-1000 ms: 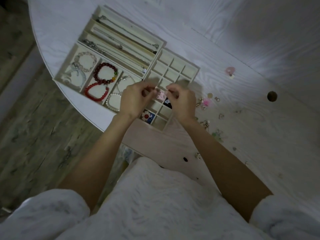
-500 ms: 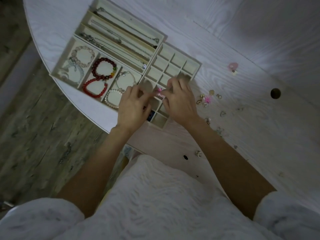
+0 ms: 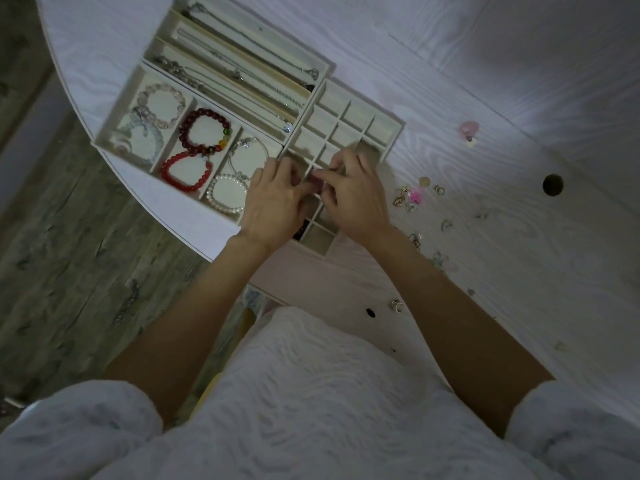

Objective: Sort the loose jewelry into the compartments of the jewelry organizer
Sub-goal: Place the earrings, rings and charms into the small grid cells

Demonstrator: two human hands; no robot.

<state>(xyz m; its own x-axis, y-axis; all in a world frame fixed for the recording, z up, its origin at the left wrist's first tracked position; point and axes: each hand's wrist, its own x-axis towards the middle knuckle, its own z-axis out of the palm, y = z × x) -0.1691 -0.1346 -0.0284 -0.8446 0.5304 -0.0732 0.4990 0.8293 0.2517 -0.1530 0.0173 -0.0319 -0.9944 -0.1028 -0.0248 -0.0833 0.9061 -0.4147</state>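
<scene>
Fingers (image 3: pixel 325 174) pinch pink jewelry (image 3: pixel 316 182) between them.

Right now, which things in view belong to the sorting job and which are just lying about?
Job:
- grid tray
- left hand and right hand, over the grid tray
- loose earrings
- pink charm
- ring

Lying about:
- table
- table hole
- bracelets and necklaces, already sorted
</scene>
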